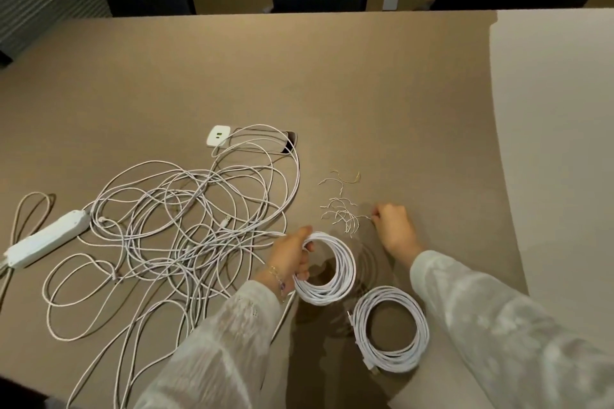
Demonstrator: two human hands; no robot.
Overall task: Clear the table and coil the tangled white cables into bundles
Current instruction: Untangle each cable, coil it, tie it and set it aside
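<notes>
The left hand [292, 254] grips the coiled cable bundle [327, 267] so its loops stay together; the right hand [393, 224] pinches a twist tie [363, 217], apparently for binding it.

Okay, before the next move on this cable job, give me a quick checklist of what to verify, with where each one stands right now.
1. Left hand grips the coiled bundle so its loops stay together: ok.
2. Right hand has pinched one twist tie from the pile of twist ties: cannot tell, the fingertips are at the pile's edge but the grip is hidden.
3. The bundle in hand is tied: not ok, no tie shows on it.
4. Finished bundle lies apart on the table: ok.
5. Tangled cables all coiled: not ok, a large heap remains.
6. Power strip cleared off: not ok.
</notes>
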